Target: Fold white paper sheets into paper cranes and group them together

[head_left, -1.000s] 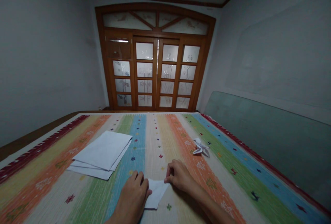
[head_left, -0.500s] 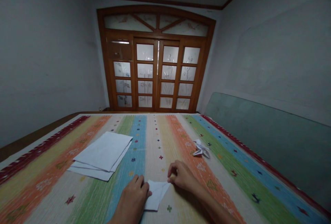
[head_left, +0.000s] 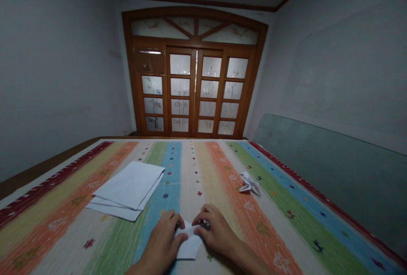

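A striped woven cloth (head_left: 197, 169) is spread across the view. Far left on it, a stack of white paper sheets (head_left: 127, 192) is laid, slightly fanned. The left hand (head_left: 160, 241) is placed just right of that stack, its fingers curled narrowly over the left side of a folded white paper (head_left: 189, 247). That paper lies at the near centre of the cloth, between both hands and touching both. The right hand (head_left: 216, 232) grips its upper right edge, fingers narrowly closed. Further right, a white origami figure (head_left: 249, 184) is left on the cloth, well apart from the hands. A pale green panel (head_left: 330, 173) is seen beyond the right edge.
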A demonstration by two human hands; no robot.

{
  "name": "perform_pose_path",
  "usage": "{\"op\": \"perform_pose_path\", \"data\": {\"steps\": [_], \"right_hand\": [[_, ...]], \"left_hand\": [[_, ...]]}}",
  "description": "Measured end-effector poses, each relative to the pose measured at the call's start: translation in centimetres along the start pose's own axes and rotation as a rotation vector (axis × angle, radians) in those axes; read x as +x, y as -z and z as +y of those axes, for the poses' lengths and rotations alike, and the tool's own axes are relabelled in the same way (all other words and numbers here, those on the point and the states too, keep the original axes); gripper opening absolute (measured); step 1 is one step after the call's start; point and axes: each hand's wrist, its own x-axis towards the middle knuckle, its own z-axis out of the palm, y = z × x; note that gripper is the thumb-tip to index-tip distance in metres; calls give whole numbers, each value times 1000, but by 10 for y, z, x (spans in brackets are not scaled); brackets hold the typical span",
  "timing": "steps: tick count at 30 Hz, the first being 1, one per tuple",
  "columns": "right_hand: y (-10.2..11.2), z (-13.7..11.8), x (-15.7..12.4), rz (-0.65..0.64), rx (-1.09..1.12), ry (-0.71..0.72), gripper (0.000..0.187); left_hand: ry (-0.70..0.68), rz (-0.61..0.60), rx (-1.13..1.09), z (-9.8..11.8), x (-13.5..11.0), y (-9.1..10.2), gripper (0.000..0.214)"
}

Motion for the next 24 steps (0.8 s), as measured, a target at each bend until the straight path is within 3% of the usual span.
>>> {"op": "perform_pose_path", "data": {"steps": [7,15,20,24], "right_hand": [[0,-1,1,128,23,159,18],[1,-3,-2,456,-117,573,18],[3,-5,-1,530,-276,746,13],[5,-3,0,532,-367,788,15]], "left_hand": [[-30,75,-79,0,2,1,5],[-452,347,94,-9,1,6,21],[-613,535,283,-10,3,8,18],[-675,532,407,-12,3,7,23]]}}
